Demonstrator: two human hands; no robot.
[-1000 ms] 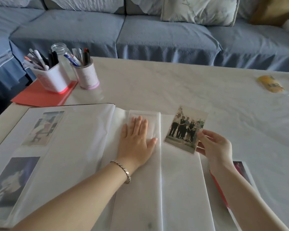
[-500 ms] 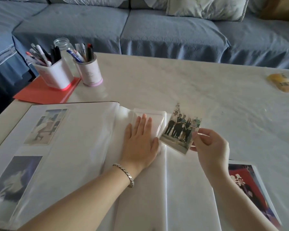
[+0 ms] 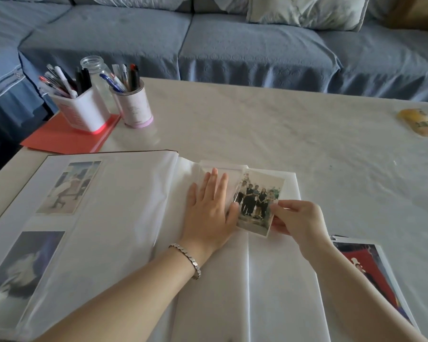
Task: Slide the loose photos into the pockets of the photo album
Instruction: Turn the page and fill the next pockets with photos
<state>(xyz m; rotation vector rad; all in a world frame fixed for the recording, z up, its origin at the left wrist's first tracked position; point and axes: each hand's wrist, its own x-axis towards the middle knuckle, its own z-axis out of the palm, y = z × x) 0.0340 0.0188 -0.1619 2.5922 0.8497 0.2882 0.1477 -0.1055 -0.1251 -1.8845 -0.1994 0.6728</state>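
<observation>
Probably a home living room: blue-covered sofa (image 3: 232, 43) with cushions (image 3: 307, 11) behind a pale table (image 3: 257, 124).

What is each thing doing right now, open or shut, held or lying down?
Album: open, flat on the table.
Left hand: flat, pressing on the clear pocket.
Right hand: pinching the group photo.
Group photo: tilted, left edge at the pocket.
Loose photos: stacked on the table.
Jar: upright, no lid.
Square pen cup: upright, holding pens.
Round pen cup: upright, holding pens.
</observation>
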